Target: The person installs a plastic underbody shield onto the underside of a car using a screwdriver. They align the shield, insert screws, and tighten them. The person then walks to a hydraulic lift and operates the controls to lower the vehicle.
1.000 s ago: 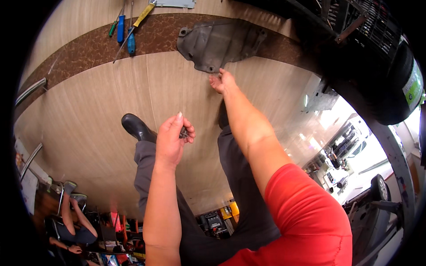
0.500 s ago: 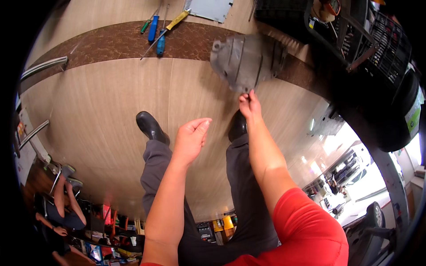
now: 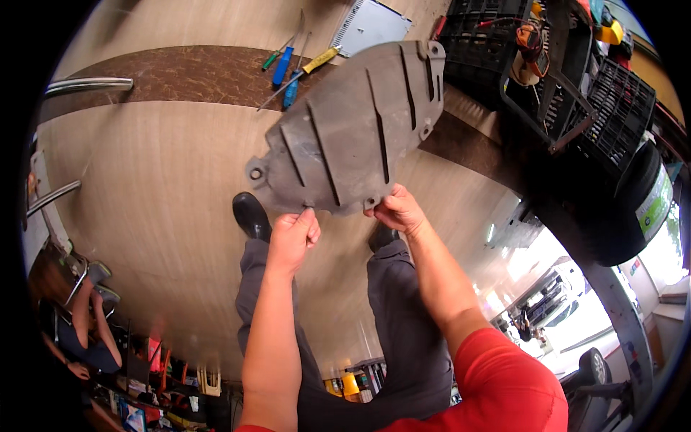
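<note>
A dark grey plastic cover panel (image 3: 345, 129) with raised ribs, slots and holed mounting tabs is held up in front of me, tilted. My left hand (image 3: 294, 241) pinches its near edge, close to the left holed tab. On the same edge, farther right, my right hand (image 3: 398, 210) grips beside another small tab. Both thumbs show; the other fingers are partly hidden under the panel. Beyond its upper left side lie a yellow-handled screwdriver (image 3: 321, 60), two blue-handled screwdrivers (image 3: 283, 67) and a green-handled one (image 3: 271, 60).
A flat silver metal plate (image 3: 368, 27) lies past the tools. Black plastic crates (image 3: 497, 43) and a tyre (image 3: 625, 223) stand at the right. Chrome tubes (image 3: 90, 84) reach in at the left. Another person (image 3: 93, 320) sits at lower left.
The panel has moved left and nearer, and its broad face has turned up toward me. My left hand, empty before, now has hold of its edge.
</note>
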Action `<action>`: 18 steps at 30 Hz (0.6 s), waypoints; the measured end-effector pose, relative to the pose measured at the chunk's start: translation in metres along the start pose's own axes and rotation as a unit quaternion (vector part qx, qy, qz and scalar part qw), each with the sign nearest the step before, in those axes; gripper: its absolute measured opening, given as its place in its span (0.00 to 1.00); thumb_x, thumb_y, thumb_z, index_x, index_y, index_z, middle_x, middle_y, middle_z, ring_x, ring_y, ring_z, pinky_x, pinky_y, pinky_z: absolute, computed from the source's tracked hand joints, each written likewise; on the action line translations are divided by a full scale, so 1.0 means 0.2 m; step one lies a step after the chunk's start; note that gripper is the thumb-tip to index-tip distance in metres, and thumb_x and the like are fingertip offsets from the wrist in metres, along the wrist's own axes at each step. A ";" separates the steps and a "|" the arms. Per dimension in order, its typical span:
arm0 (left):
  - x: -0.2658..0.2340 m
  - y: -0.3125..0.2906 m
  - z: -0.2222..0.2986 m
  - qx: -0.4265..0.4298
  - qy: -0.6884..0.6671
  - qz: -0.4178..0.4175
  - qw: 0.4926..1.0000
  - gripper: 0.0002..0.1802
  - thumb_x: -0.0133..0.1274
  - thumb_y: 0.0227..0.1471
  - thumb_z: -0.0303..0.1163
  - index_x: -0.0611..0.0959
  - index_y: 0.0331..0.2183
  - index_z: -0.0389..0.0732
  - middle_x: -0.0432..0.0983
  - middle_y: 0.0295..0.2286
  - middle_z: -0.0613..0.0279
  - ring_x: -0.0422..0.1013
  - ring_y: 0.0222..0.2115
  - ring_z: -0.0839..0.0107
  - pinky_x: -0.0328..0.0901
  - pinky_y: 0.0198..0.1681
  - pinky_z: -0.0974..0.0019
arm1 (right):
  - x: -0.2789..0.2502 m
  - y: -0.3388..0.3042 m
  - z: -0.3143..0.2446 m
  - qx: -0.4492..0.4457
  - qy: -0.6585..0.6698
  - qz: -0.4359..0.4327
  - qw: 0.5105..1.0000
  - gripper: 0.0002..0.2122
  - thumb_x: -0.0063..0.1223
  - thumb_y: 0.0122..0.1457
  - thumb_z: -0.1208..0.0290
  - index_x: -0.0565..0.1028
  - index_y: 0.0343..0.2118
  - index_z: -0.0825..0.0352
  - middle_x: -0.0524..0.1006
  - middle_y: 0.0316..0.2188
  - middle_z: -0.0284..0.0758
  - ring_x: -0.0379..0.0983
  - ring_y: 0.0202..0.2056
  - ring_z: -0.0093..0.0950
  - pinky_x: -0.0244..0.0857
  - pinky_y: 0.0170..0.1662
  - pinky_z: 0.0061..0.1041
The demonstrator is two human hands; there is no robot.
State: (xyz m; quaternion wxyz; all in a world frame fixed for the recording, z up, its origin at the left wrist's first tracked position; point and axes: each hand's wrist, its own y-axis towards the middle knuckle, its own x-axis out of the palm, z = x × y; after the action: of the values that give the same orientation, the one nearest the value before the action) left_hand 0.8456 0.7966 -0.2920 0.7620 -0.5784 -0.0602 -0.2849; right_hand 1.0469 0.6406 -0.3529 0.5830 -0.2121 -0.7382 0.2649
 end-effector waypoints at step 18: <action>-0.31 -0.12 0.34 0.241 -0.322 0.063 0.913 0.22 0.42 0.60 0.44 0.64 0.18 0.43 0.57 0.18 0.69 0.56 0.19 0.75 0.53 0.20 0.72 | 0.33 1.42 -0.26 -0.145 -0.976 0.124 0.109 0.09 0.43 0.55 0.67 0.75 0.34 0.60 0.72 0.38 0.37 0.66 0.44 0.35 0.59 0.45 0.36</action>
State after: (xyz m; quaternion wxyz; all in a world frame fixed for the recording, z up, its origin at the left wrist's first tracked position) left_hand 0.7981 0.8774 -0.2766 0.8336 -0.4405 -0.3330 -0.0115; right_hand 1.0839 0.9083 -0.4752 -0.7203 0.0593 -0.6613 0.2008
